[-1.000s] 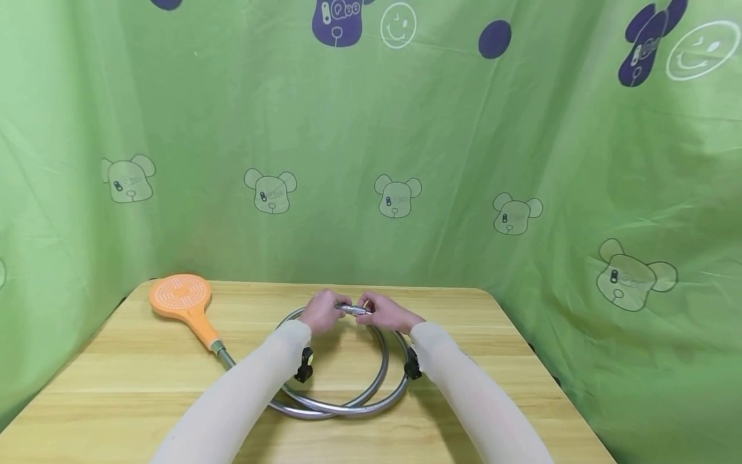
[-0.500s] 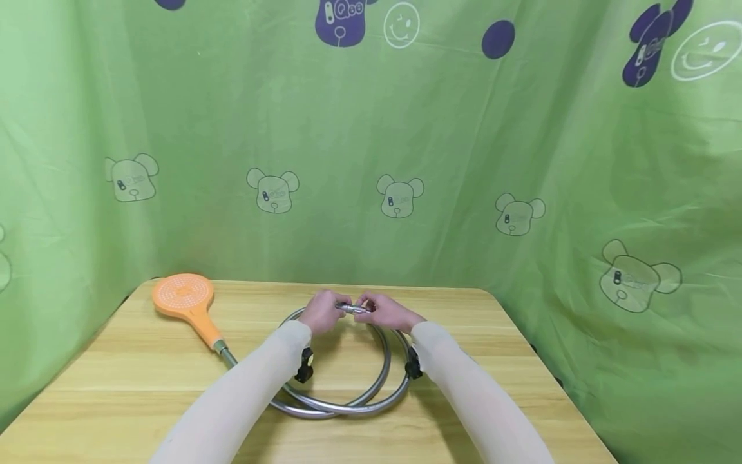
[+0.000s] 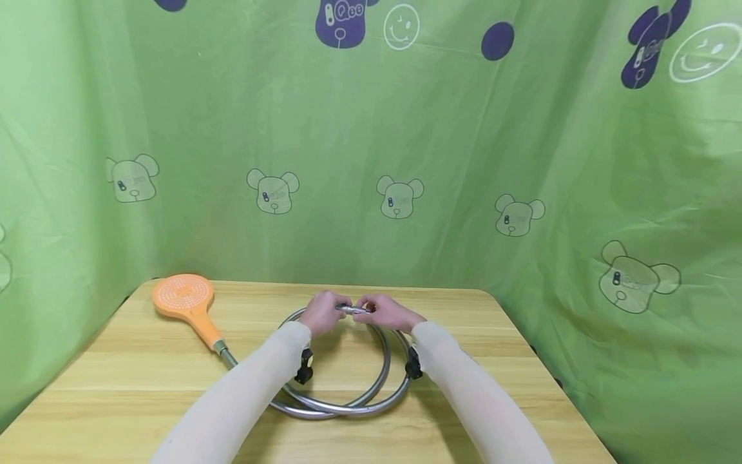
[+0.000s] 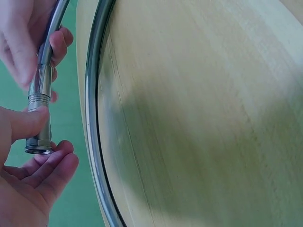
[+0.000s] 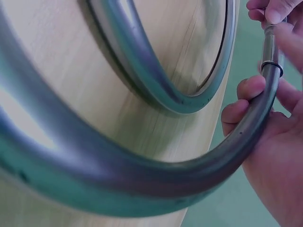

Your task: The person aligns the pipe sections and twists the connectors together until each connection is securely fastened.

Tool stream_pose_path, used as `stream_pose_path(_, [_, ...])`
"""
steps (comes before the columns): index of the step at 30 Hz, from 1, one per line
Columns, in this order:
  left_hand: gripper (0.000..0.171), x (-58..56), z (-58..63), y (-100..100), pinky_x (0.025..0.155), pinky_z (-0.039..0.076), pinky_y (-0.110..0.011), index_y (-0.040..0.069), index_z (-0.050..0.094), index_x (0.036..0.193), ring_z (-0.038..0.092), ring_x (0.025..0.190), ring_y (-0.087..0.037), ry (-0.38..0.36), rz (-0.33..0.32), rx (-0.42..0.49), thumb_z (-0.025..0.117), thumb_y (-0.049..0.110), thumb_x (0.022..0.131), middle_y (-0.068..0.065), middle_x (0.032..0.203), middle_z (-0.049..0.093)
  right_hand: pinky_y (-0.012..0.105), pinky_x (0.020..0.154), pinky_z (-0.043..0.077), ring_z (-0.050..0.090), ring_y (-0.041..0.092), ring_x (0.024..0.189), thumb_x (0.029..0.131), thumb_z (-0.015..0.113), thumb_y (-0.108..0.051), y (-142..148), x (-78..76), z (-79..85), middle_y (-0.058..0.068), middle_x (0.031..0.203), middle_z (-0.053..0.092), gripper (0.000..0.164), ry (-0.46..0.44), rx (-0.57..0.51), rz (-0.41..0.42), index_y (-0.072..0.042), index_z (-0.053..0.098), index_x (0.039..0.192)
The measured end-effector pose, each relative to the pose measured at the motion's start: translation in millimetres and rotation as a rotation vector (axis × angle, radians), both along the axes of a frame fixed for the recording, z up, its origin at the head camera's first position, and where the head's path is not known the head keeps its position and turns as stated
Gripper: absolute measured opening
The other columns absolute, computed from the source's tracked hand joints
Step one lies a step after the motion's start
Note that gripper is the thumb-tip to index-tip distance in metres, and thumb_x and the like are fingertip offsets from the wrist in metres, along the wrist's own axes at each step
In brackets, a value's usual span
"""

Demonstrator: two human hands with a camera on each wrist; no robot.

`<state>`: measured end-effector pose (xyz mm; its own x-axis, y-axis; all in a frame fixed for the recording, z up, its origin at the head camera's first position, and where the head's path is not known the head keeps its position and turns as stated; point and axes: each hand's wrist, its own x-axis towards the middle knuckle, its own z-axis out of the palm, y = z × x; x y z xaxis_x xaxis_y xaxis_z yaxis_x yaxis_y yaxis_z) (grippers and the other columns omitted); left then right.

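Note:
In the head view both hands meet over the far middle of the table. My left hand (image 3: 323, 312) pinches a small threaded chrome fitting (image 4: 44, 132) between thumb and fingers. My right hand (image 3: 390, 314) holds the end of a silver shower hose (image 5: 236, 146), its fingers around the metal end sleeve (image 4: 41, 78). Screw threads show where sleeve and fitting meet in line. How far they are screwed together I cannot tell. An orange shower head (image 3: 183, 293) lies face up at the back left, its handle joined to the hose's other end.
The hose lies in loose overlapping loops (image 3: 348, 410) on the wooden table (image 3: 116, 399), below and between the forearms. A green printed curtain (image 3: 336, 245) stands behind the table and at its sides. Each wrist carries a small black camera (image 3: 304, 366).
The right hand's fingers have shifted slightly around the hose end and sit a little closer to the left hand. The left hand, hose loops and shower head keep their places.

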<state>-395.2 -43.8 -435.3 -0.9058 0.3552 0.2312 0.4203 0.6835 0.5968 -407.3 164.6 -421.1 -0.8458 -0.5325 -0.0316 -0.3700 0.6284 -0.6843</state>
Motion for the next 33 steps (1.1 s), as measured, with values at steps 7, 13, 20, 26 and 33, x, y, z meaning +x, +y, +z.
stream_pose_path(7, [0.026, 2.3, 4.0, -1.2, 0.069, 0.053, -0.028, 0.016, 0.076, 0.112, 0.062, 0.08, -0.014, -0.044, 0.007, 0.029, 0.072, 0.005, 0.089, -0.006, 0.105, 0.075, 0.028, 0.062, 0.039, 0.045, 0.015, 0.071, 0.099, 0.065, -0.023, 0.3, 0.8, 0.3, 0.002, 0.082, 0.052, 0.013, 0.036, -0.011, 0.021, -0.013, 0.066, 0.107])
stream_pose_path(13, [0.023, 2.5, 6.2, -3.6, 0.075, 0.053, -0.032, 0.016, 0.078, 0.107, 0.062, 0.084, -0.016, -0.012, 0.013, 0.019, 0.074, 0.005, 0.087, -0.004, 0.102, 0.075, 0.03, 0.07, 0.041, 0.048, 0.015, 0.08, 0.102, 0.059, -0.033, -1.6, 0.3, 1.6, 0.002, 0.091, 0.057, 0.027, 0.033, 0.008, 0.023, -0.011, 0.07, 0.113])
stream_pose_path(20, [0.024, 2.8, 7.3, -3.4, 0.08, 0.055, -0.034, 0.015, 0.078, 0.108, 0.063, 0.085, -0.016, 0.022, 0.005, -0.012, 0.075, 0.005, 0.086, -0.005, 0.104, 0.076, 0.029, 0.063, 0.04, 0.047, 0.016, 0.072, 0.096, 0.07, -0.02, -2.3, 0.9, 2.4, 0.004, 0.084, 0.053, 0.019, 0.026, -0.029, 0.013, -0.01, 0.06, 0.109])
stream_pose_path(26, [0.021, 3.1, 8.2, -2.7, 0.076, 0.053, -0.033, 0.017, 0.078, 0.104, 0.06, 0.084, -0.016, 0.009, 0.012, -0.013, 0.075, 0.005, 0.087, -0.003, 0.101, 0.075, 0.032, 0.07, 0.042, 0.05, 0.019, 0.081, 0.102, 0.059, -0.031, -1.0, 0.7, 3.6, 0.014, 0.095, 0.06, 0.027, 0.025, 0.007, 0.029, -0.007, 0.068, 0.111])
stream_pose_path(33, [0.024, 1.4, 5.9, -1.4, 0.078, 0.055, -0.032, 0.016, 0.078, 0.107, 0.062, 0.086, -0.016, -0.02, 0.005, 0.007, 0.075, 0.004, 0.086, -0.005, 0.104, 0.075, 0.029, 0.065, 0.042, 0.049, 0.016, 0.075, 0.099, 0.065, -0.029, 0.1, -1.0, 1.4, 0.006, 0.087, 0.057, 0.022, 0.019, 0.007, 0.032, -0.012, 0.065, 0.113])
